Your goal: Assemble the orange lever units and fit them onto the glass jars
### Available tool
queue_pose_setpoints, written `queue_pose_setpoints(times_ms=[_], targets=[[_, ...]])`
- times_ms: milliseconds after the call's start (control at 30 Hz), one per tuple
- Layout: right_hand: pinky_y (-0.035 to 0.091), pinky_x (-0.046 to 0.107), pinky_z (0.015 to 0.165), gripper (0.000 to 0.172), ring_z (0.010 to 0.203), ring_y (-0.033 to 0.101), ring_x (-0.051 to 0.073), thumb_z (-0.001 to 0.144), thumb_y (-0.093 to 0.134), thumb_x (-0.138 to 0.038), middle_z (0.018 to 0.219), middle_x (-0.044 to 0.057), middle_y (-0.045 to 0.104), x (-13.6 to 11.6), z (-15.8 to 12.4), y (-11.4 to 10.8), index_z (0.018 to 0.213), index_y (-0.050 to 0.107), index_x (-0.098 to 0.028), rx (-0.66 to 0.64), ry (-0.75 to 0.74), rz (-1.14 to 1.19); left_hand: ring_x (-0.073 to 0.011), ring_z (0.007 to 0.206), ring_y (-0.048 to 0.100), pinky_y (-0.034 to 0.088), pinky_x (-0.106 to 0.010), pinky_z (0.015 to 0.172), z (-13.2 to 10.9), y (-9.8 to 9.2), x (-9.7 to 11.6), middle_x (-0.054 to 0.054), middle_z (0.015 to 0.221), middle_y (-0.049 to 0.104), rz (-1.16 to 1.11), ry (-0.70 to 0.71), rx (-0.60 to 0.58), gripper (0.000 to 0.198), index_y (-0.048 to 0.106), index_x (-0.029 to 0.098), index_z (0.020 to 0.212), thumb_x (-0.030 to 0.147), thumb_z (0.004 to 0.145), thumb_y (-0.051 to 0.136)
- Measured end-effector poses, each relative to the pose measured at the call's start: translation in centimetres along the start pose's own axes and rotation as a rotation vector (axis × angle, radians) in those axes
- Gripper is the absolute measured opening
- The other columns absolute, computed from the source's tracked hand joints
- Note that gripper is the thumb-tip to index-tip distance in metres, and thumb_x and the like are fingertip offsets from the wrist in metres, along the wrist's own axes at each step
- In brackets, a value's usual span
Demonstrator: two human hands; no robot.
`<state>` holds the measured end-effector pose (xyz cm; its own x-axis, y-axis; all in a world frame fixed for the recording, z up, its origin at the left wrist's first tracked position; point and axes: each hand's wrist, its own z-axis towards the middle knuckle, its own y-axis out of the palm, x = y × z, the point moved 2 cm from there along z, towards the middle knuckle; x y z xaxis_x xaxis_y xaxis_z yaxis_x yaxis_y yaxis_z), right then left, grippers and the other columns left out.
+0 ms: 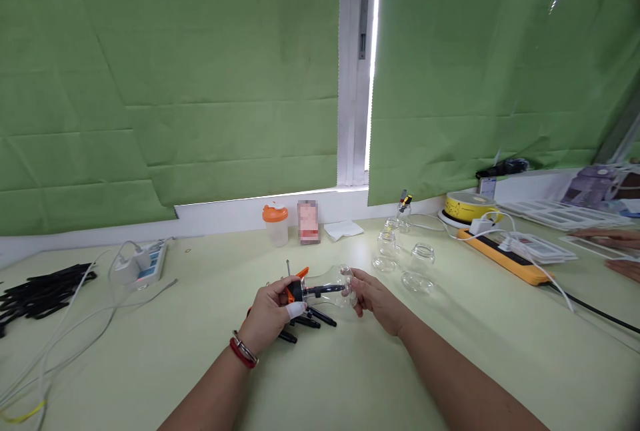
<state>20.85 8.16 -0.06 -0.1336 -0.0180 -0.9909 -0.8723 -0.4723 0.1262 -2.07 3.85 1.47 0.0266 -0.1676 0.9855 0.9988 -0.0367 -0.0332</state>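
Observation:
My left hand (pixel 273 314) is closed around the black and orange end (pixel 296 289) of a clear glass cup (pixel 333 286) held just above the table. A white wrap covers one of its fingers, and red and metal bangles sit on the wrist. My right hand (pixel 373 297) grips the round glass end of the same cup. Several black stick-like parts (pixel 313 319) lie on the table just under my hands.
Three clear glass cups (pixel 419 267) stand to the right. An orange-lidded cup (pixel 275 224), a power strip (pixel 143 265) with cables, a pile of black parts (pixel 40 287), a yellow strip (pixel 505 254) and another person's hands (pixel 613 251) are around the pale green table (pixel 350 377).

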Motion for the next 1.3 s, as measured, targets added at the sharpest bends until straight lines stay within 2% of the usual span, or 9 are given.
queue_pose_setpoints(times_ms=[367,633,800,1133,1300], targets=[[0.029,0.022,0.045,0.044,0.047,0.043,0.006,0.079,0.052,-0.053,0.083,0.002,0.060,-0.20,-0.02,0.25,0.109,0.054,-0.021,0.022,0.075,0.034,-0.0160,0.083,0.062,0.054,-0.029,0.079,-0.24,0.15,0.43,0.001,0.090,0.068,0.109,0.051,-0.003,0.046,0.066,0.022,0.107,0.018,0.061,0.072],[0.027,0.021,0.045,0.043,0.046,0.041,0.005,0.081,0.049,-0.054,0.082,0.002,0.061,-0.02,-0.07,0.15,0.109,0.053,-0.022,0.005,0.111,0.050,-0.0178,0.086,0.061,0.053,-0.036,0.083,-0.17,0.00,0.19,0.000,0.092,0.066,0.162,0.105,-0.035,0.045,0.065,0.021,0.108,0.022,0.064,0.070],[0.026,0.021,0.044,0.042,0.045,0.040,0.005,0.082,0.047,-0.053,0.082,0.002,0.060,0.24,-0.03,0.09,0.110,0.051,-0.022,0.007,0.129,0.057,-0.0183,0.089,0.060,0.052,-0.035,0.084,-0.23,-0.04,0.15,-0.001,0.094,0.065,0.189,0.122,-0.056,0.042,0.064,0.022,0.109,0.021,0.067,0.068],[0.026,0.020,0.043,0.042,0.044,0.040,0.005,0.081,0.047,-0.055,0.082,0.001,0.061,0.17,-0.07,0.26,0.108,0.052,-0.023,0.003,0.134,0.054,-0.0191,0.091,0.059,0.050,-0.037,0.086,-0.21,0.02,0.36,-0.001,0.094,0.065,0.252,0.135,-0.053,0.041,0.065,0.023,0.108,0.020,0.067,0.067],[0.032,0.021,0.043,0.047,0.047,0.047,0.007,0.082,0.043,-0.056,0.086,0.003,0.061,0.73,0.25,0.15,0.114,0.050,-0.022,0.024,0.157,0.022,-0.0185,0.093,0.059,0.051,-0.037,0.087,-0.26,0.16,-0.01,-0.001,0.098,0.064,0.275,0.133,-0.028,0.041,0.064,0.022,0.108,0.021,0.067,0.066]])
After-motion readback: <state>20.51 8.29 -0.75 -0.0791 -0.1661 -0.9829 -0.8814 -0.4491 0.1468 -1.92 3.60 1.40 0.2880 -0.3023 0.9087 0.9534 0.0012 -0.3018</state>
